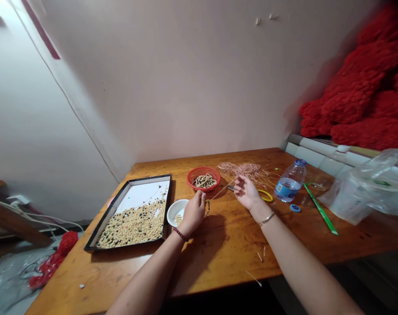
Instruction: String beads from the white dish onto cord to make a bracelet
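Above the table, my left hand (194, 213) is closed in a pinch on a thin beaded cord (208, 206), whose dark beads hang by the fingers. A pale thread (223, 189) runs taut from there to my right hand (246, 191), whose fingers are curled round its far end. Partly behind my left hand stands a white bowl (172, 213) with a few pale beads in it. Just beyond, a red plastic basket (189, 180) holds strung beads. A tangle of pinkish thread (241, 168) lies past my right hand. Scissors with a yellow handle (267, 196) are partly hidden behind that hand.
A black-rimmed tray (128, 180) of loose cream and dark beads sits at the left. On the right are a water bottle (290, 181), a blue cap (295, 208), a green strip (320, 210) and a plastic bag (359, 192). Red yarn bundles (359, 87) are piled behind.
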### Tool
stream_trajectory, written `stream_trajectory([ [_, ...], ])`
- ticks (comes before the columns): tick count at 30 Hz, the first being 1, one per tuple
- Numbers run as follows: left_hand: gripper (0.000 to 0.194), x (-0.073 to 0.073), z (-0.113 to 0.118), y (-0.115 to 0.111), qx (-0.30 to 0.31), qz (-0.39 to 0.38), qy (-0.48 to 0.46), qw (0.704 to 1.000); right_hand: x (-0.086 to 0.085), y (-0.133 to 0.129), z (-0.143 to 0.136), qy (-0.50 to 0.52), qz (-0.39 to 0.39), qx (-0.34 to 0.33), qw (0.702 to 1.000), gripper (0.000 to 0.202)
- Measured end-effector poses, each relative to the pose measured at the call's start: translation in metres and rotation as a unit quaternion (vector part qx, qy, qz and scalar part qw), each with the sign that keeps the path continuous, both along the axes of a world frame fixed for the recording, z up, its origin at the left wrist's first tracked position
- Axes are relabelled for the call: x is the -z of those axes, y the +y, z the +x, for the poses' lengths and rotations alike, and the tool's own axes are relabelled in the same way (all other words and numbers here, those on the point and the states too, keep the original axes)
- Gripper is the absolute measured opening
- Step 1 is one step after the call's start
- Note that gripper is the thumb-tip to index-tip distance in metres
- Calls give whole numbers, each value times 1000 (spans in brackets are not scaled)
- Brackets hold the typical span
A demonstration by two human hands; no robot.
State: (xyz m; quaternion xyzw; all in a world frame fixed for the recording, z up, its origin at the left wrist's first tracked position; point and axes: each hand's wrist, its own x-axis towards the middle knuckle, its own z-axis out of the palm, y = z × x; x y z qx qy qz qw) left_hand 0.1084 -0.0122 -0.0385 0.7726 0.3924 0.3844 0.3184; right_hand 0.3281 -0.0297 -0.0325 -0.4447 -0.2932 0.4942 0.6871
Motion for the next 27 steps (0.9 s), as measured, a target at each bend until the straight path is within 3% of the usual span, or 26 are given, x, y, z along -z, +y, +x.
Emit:
stream_trajectory([
  [2,26,-2,3,-3,29,-16,-20,999,4,3,-1,-94,-35,24,995,20],
  [4,28,-4,5,-5,50,-42,-47,997,8,4,-4,-232,-70,33,970,23],
  [7,29,-5,8,-7,78,-100,-94,987,14,1,-8,-406,-88,56,908,17],
  [10,30,-6,9,-9,91,-159,-142,973,18,-1,-7,-522,-82,142,837,14],
  [11,31,-7,10,-10,89,-177,-154,968,19,-1,-6,-520,-84,172,833,15],
  [13,32,-10,10,-13,83,-214,-179,957,17,3,-6,-447,-87,195,869,14],
  [16,35,-14,12,-18,77,-272,-218,934,11,5,-11,-345,-61,170,921,10],
  [18,37,-16,12,-20,78,-303,-242,918,4,0,-19,-316,-2,91,945,13],
  [20,37,-18,12,-20,84,-315,-259,909,-1,-8,-27,-285,39,-120,950,22],
  [22,37,-18,12,-18,85,-312,-270,907,-5,-18,-35,-302,15,-327,895,34],
  [23,37,-19,12,-18,81,-306,-276,908,-5,-22,-39,-318,-4,-388,865,38],
  [25,38,-19,11,-17,66,-294,-286,910,-4,-27,-45,-340,-29,-445,828,45],
  [27,37,-20,11,-17,53,-287,-284,913,-2,-28,-51,-335,-35,-457,823,51],
])
